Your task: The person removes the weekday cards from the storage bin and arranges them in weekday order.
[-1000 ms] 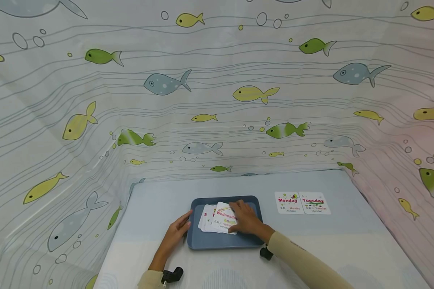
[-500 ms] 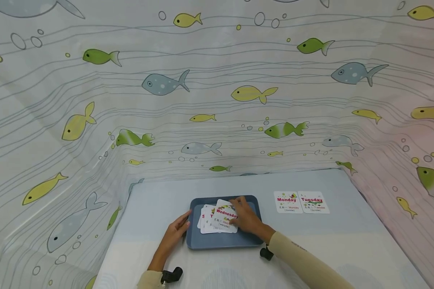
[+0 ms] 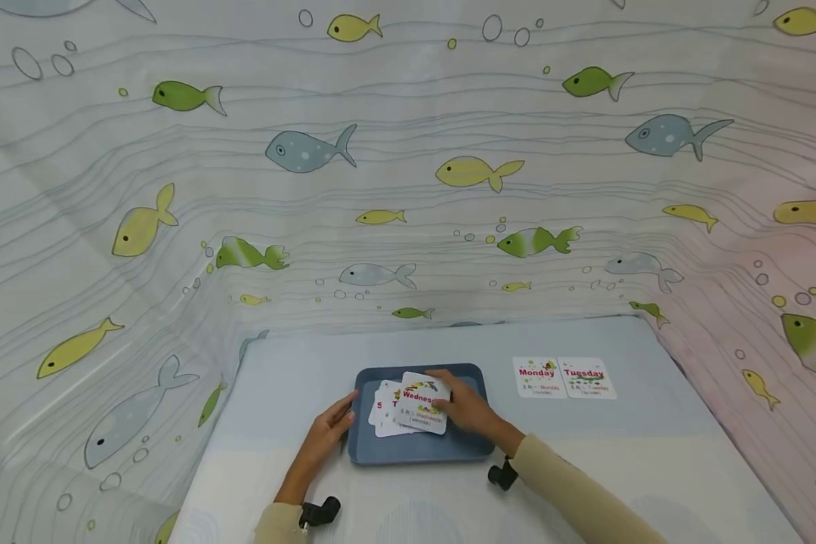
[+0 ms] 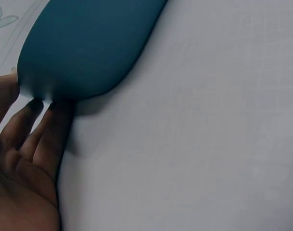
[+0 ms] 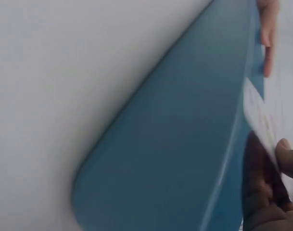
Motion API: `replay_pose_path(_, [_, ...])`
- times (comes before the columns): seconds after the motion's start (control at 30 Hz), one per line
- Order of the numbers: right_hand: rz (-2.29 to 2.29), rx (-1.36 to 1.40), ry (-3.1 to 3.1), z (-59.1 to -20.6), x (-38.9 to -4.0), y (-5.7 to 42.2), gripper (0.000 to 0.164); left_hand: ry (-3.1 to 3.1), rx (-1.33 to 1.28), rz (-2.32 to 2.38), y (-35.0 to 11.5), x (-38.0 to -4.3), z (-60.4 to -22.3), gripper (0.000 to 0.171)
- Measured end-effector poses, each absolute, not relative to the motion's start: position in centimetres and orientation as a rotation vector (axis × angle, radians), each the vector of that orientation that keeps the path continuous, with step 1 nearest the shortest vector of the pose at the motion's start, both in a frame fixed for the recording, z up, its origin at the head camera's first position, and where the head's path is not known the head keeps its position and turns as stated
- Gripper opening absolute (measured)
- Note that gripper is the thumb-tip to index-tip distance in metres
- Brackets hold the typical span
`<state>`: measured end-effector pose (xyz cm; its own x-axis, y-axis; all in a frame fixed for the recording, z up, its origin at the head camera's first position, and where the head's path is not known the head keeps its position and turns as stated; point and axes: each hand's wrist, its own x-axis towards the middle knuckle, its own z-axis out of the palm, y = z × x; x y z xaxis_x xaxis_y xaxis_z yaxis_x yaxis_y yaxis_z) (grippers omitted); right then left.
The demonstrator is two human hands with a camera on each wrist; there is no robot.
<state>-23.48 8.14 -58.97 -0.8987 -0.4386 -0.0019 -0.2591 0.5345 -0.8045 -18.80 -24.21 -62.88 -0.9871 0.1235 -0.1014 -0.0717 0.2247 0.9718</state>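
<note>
My right hand [image 3: 464,402] pinches the Wednesday card [image 3: 418,408] by its right edge, thumb on the printed face and fingers behind, as the right wrist view shows. The card tilts over a few overlapping white cards [image 3: 384,412] in the blue-grey tray [image 3: 435,452]; they are partly hidden under it. At the tray's left side my left hand [image 3: 326,431] touches the outer wall with its fingertips. In the left wrist view those fingers [image 4: 52,132] are nearly straight against the tray's corner [image 4: 83,72].
Right of the tray, a Monday card [image 3: 539,378] and a Tuesday card [image 3: 587,378] lie side by side, face up, on the pale table [image 3: 571,431]. A fish-patterned cloth [image 3: 408,136] hangs behind the table and along both sides.
My right hand has lifted the Wednesday card from the cards below, tilting it and shifting it slightly. The left hand stays at the tray's side.
</note>
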Motion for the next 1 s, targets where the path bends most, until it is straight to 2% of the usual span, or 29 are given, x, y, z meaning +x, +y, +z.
replay_pose_path(0.3, [-1.663,-0.335,2.477,-56.8,-22.7,11.1,0.060,2.305,0.055,1.874,-24.3,-19.1,-62.7,0.047])
replay_pose_path(0.43, [-1.820,-0.209,2.413,-56.2,-22.6,13.3,0.057,2.314,0.050,1.866,-24.2,-19.0,-62.8,0.048])
replay_pose_path(0.67, [-1.791,0.100,2.482,-56.4,-22.3,18.4,0.051,2.322,0.015,1.846,-24.1,-18.6,-62.9,0.047])
replay_pose_path(1.0, [-1.767,0.330,2.517,-57.2,-22.1,26.3,0.064,2.330,0.002,1.831,-24.0,-19.0,-62.7,0.047])
